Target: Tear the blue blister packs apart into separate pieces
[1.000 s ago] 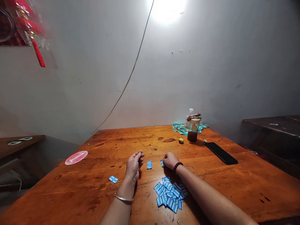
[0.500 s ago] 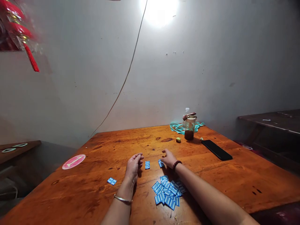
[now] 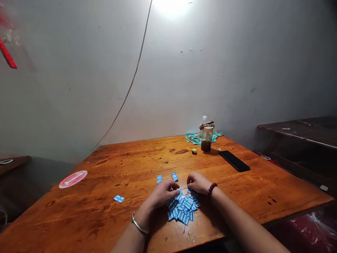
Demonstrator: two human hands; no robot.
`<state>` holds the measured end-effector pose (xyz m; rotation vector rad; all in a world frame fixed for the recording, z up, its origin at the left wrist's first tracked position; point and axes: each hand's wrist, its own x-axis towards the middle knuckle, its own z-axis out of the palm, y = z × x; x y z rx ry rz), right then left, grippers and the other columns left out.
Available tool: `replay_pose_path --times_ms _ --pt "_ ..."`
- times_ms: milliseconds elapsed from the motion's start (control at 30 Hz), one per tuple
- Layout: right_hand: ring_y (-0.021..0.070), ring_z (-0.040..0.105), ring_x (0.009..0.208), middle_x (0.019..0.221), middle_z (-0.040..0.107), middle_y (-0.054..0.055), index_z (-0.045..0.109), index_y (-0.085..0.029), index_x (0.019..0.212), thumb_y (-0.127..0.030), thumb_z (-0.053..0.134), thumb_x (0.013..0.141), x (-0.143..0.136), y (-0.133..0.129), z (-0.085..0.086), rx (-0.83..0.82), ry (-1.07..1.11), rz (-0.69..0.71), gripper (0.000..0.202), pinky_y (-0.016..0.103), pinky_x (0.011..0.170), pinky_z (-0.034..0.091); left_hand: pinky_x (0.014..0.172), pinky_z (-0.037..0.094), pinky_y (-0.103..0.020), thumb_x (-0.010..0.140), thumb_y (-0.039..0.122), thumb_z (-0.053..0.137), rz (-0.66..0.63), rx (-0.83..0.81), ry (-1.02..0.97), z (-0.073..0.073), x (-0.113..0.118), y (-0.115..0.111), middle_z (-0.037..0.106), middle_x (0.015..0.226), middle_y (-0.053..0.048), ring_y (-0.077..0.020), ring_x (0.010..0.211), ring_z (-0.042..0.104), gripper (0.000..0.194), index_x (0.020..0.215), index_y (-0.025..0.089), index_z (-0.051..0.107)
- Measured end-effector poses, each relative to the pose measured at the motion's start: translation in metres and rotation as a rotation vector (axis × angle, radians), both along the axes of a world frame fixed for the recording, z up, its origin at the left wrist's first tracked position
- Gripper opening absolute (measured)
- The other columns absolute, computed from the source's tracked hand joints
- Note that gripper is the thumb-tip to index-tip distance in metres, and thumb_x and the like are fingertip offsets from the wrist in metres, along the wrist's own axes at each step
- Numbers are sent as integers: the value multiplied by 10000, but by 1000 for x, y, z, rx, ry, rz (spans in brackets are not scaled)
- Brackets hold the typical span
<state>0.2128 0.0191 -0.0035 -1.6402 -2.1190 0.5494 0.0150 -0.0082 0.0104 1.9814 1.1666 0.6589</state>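
Note:
A loose pile of small blue-and-white cards [image 3: 181, 209] lies on the wooden table [image 3: 137, 158] in front of me. My left hand [image 3: 165, 192] reaches over the pile's left edge, thumb and fingers apart, its fingertips close to the upper cards. At the pile's upper right, my right hand [image 3: 198, 182] has its fingers curled down and pressed together beside a card; what they pinch, if anything, is hidden. Just beyond my hands are two small groups of cards, a left one [image 3: 159, 179] and a right one [image 3: 174, 176]. One separate card [image 3: 119, 199] lies farther left.
A pink disc with a numeral [image 3: 73, 179] lies at the table's left. Toward the back right are a lidded jar of brown liquid [image 3: 206, 142], turquoise straps [image 3: 192, 137], a small yellowish item [image 3: 194, 151] and a black phone [image 3: 234, 161]. Another table [image 3: 297, 130] stands right.
Both hands have come back toward the pile; my right hand has left the right card group and my left hand has moved rightward to the pile. The view has shifted slightly.

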Motion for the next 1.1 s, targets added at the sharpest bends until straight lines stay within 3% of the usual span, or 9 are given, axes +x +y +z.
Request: replay_pose_path --times_ms 200,433,633,733,833,933,1000,1100 --pt "127 486 733 808 553 16 587 -199 879 -245 550 664 -6 -18 1 77 51 173 223 210 633 331 652 366 -234 535 362 669 -129 142 254 6 -1 -7 496 888 -9 -167 789 464 430 936 229 592" --pt "125 481 685 735 543 10 606 -164 729 -155 587 564 13 -9 -7 -26 148 72 166 203 582 332 603 363 -226 557 317 648 -83 113 226 -2 -3 -2 497 837 -4 -140 707 467 316 846 196 610" --pt "81 467 516 550 515 -23 545 -132 636 -95 477 616 11 -4 -4 -100 261 62 80 168 473 325 562 375 -227 657 327 562 57 99 5 -4 -2 2 548 748 -14 -135 645 497 222 802 162 598" --pt "74 484 511 576 527 -31 540 -139 694 -110 459 650 1 -11 13 -106 332 107 96 158 468 344 567 389 -234 708 345 518 78 55 -173 -1 7 0 578 769 -31 -145 658 526 237 829 154 589" --pt "76 493 585 635 544 -25 550 -147 688 -134 510 649 -15 -19 35 -31 459 217 57 157 519 370 608 394 -230 716 334 530 -22 -20 -381 4 16 -4 602 819 -36 -148 717 537 249 880 157 588" --pt "79 485 583 649 552 -12 572 -142 727 -169 487 700 -25 -23 47 -22 588 318 93 169 520 380 550 367 -207 695 310 560 -28 -61 -497 5 17 -2 591 676 -9 -112 605 506 203 792 138 609" --pt "81 478 586 678 556 -5 575 -144 791 -191 466 728 -21 -25 46 -7 584 285 134 176 521 376 503 345 -198 676 306 579 61 -69 -532 4 11 3 558 583 7 -89 523 466 190 730 127 612" --pt "90 461 597 671 541 -6 579 -148 822 -178 491 703 -5 -32 32 23 384 188 152 183 528 350 479 341 -190 652 331 601 237 -82 -616 4 -1 13 552 553 11 -74 479 447 212 713 128 601"
